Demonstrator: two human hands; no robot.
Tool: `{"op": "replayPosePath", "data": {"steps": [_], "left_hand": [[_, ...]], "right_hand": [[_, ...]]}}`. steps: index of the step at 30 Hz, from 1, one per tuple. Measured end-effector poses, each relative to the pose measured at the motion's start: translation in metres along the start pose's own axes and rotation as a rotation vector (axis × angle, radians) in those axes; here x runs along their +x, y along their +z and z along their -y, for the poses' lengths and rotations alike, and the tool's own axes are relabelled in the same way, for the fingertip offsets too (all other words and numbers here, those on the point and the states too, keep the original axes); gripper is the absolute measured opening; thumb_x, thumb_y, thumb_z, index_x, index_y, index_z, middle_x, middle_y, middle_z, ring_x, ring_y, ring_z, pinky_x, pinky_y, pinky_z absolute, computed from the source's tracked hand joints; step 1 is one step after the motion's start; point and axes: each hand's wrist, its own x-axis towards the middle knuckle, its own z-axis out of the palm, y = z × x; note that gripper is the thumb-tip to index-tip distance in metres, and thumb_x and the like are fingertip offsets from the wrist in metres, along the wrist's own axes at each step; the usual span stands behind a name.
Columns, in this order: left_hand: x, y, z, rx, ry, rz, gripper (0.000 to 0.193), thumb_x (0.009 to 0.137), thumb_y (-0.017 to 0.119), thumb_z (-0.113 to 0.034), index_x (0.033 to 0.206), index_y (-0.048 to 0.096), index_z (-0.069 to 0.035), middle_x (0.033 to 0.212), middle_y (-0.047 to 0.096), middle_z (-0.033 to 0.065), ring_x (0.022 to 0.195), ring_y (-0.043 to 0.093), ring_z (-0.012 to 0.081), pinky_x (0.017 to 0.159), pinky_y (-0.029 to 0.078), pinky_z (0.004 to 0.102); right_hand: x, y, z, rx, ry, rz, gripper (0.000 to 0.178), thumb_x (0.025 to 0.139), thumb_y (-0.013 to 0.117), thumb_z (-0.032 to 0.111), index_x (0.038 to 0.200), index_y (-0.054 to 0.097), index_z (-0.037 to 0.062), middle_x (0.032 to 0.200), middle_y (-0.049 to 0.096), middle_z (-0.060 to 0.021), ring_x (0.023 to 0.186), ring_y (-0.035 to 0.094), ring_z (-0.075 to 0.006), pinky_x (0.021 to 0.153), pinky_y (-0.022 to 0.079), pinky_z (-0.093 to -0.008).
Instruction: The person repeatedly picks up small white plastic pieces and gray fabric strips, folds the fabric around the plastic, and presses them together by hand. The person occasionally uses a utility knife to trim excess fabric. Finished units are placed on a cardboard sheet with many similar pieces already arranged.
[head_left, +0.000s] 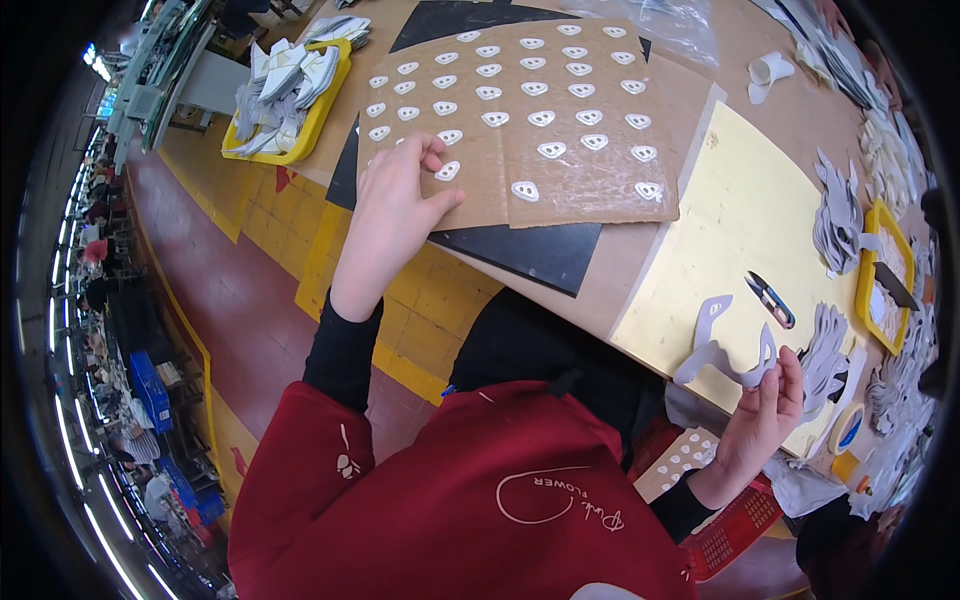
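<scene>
Rows of small white patches with holes (541,118) lie on a brown cardboard sheet (580,200). Over its near left part is my left hand (395,205), thumb and forefinger apart on either side of one white patch (447,171); nothing appears held. At the right, my right hand (765,408) pinches the end of a curved grey cut piece (712,357), which looks like a shoe-upper part with openings. That piece hangs over the near edge of a pale yellow sheet (690,250). Thread snips (770,300) with dark handles rest on this sheet, beyond the grey piece.
Beneath the cardboard is a black board (540,262). Stacked grey pieces (825,345) and a yellow tray (865,290) stand at the right. Another yellow tray (318,115) with grey-white pieces sits at the far left. A red basket (740,530) is below the table edge.
</scene>
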Motion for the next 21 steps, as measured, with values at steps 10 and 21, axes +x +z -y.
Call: {"op": "replayPosePath", "data": {"steps": [10,21], "left_hand": [[0.000,-0.004,-0.006,0.072,-0.065,0.041,0.031,0.079,0.077,-0.016,0.103,0.063,-0.003,0.096,0.062,0.0079,0.099,0.059,0.0247,0.092,0.045,0.0356],[-0.009,0.006,0.004,-0.393,-0.033,-0.049,0.024,0.081,0.073,0.003,0.103,0.064,0.000,0.087,0.071,0.0071,0.082,0.068,0.0141,0.078,0.055,0.0281]], "right_hand": [[-0.002,-0.003,-0.004,0.034,0.013,0.002,0.032,0.096,0.066,0.002,0.127,0.059,-0.0048,0.099,0.062,-0.0027,0.089,0.060,-0.0084,0.076,0.049,-0.0218],[0.001,-0.006,-0.001,0.069,-0.022,0.021,0.032,0.096,0.065,0.000,0.126,0.059,-0.0061,0.097,0.061,-0.0031,0.085,0.058,-0.0088,0.074,0.047,-0.0222]]}}
